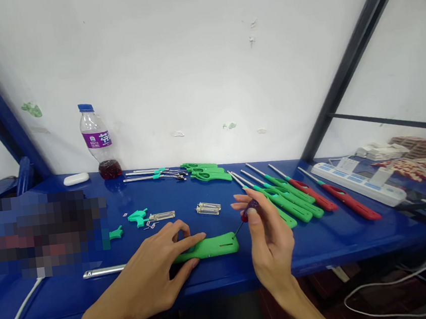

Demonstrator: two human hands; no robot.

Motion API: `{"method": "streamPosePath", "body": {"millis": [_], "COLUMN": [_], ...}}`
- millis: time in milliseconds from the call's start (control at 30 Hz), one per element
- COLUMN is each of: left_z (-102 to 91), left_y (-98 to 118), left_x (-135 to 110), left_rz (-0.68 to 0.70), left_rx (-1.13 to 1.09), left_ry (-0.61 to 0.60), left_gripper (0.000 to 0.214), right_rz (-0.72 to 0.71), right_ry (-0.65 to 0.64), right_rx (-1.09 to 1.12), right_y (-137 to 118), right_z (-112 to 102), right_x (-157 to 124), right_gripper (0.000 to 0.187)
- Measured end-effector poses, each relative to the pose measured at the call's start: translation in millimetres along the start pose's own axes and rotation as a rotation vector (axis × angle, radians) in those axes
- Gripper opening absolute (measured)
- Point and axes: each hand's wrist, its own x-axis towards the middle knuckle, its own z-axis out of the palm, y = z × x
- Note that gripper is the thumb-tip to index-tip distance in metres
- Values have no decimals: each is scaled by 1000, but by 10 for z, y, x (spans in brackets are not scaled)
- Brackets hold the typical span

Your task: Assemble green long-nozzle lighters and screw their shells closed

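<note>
Lighter (pixel 219 245) (1 held, grn), 1 screwdriver (pixel 244 216), 2 hands (pixel 154 267) (pixel 270 245)

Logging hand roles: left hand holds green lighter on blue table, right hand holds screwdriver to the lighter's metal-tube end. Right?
Wrong end: the right hand holds the screwdriver to the handle end of the green lighter, away from its metal tube, per the head view. The rest holds.
</note>
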Motion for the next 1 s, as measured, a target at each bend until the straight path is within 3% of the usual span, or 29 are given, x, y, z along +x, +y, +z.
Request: {"method": "streamPosePath", "body": {"millis": [233, 500, 633, 767, 833, 1000], "left_z": [6, 5, 6, 1, -4, -5], "left_y": [-11, 4, -1, 8, 14, 14], "left_x": [-2, 4, 15, 3, -1, 4], "left_rz": [6, 6, -9, -13, -19, -16], "left_rx": [8, 0, 5, 5, 8, 6], "left_ry": [-13, 0, -12, -13, -8, 2], "left_gripper": [42, 42, 43, 43, 43, 43], "right_rz": [-36, -116, -65, -93, -73, -32], "right_ry": [120, -33, 39, 114, 75, -62], "right_rx": [-32, -28, 32, -66, -79, 61], "right_y": [9, 4, 37, 24, 3, -7], "right_z": [40, -22, 26, 14, -10, -18], "right_x": [10, -41, -37, 26, 38, -14], "right_gripper": [32, 40, 41, 30, 28, 46]}}
